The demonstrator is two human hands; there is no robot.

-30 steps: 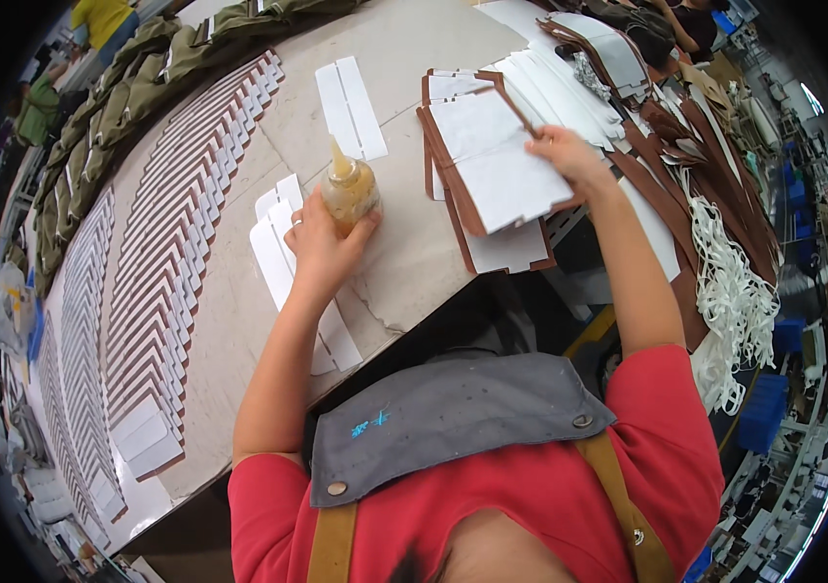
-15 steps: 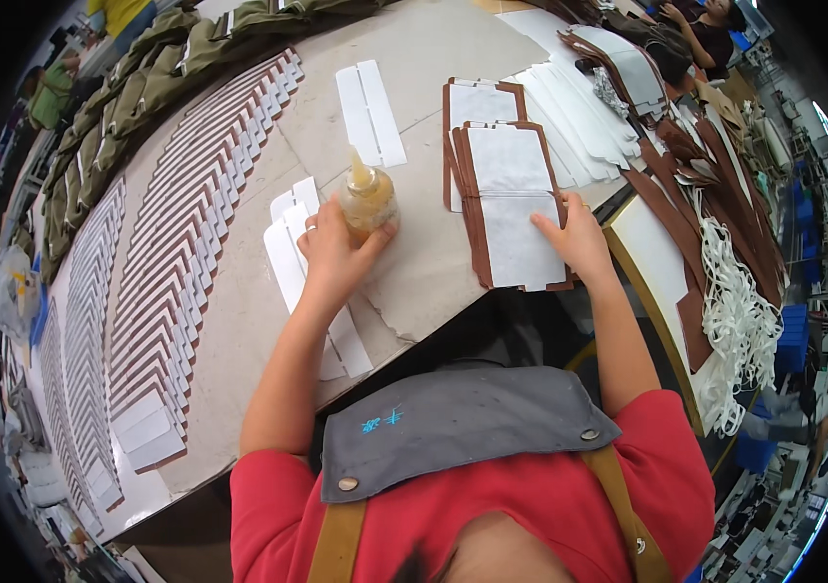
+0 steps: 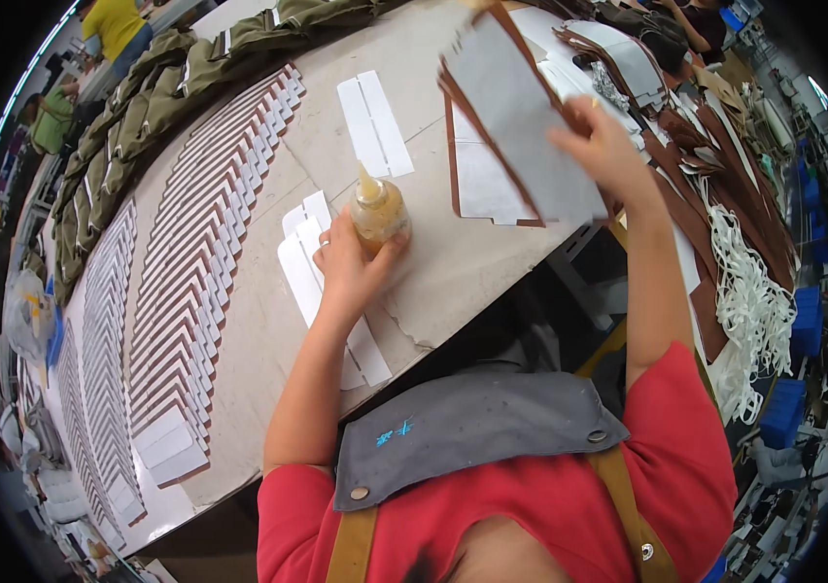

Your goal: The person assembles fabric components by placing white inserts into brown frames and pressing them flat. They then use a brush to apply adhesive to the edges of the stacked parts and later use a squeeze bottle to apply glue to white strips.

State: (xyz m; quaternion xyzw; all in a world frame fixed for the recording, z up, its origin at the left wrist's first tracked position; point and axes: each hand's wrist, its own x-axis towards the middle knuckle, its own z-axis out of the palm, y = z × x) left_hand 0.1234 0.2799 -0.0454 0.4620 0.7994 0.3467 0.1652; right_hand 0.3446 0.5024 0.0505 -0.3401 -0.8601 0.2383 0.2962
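Note:
My left hand point(image 3: 348, 260) is wrapped round a clear squeeze bottle point(image 3: 381, 214) with a pointed yellowish nozzle and amber contents, upright on the table. My right hand point(image 3: 608, 154) grips the right edge of a bundle of brown panels faced with white point(image 3: 516, 112), raised and tilted, its outline blurred. Under and beside that bundle lies another white-faced brown panel point(image 3: 484, 177), partly covered. White slotted strips point(image 3: 303, 255) lie beside my left hand and pass beneath its wrist. Farther off, another white slotted strip point(image 3: 375, 126) rests flat.
Long overlapping rows of white-and-brown pieces point(image 3: 202, 262) fan across the left of the table point(image 3: 268, 379). Olive fabric bundles point(image 3: 156, 117) line the far left edge. At the right hang brown strips point(image 3: 691, 209) and a tangle of white cord point(image 3: 749, 311). A person in yellow point(image 3: 115, 31) stands far left.
My right hand has lifted the bundle of panels off the table and swung it up and away, uncovering the panel beneath. My left hand stays on the bottle.

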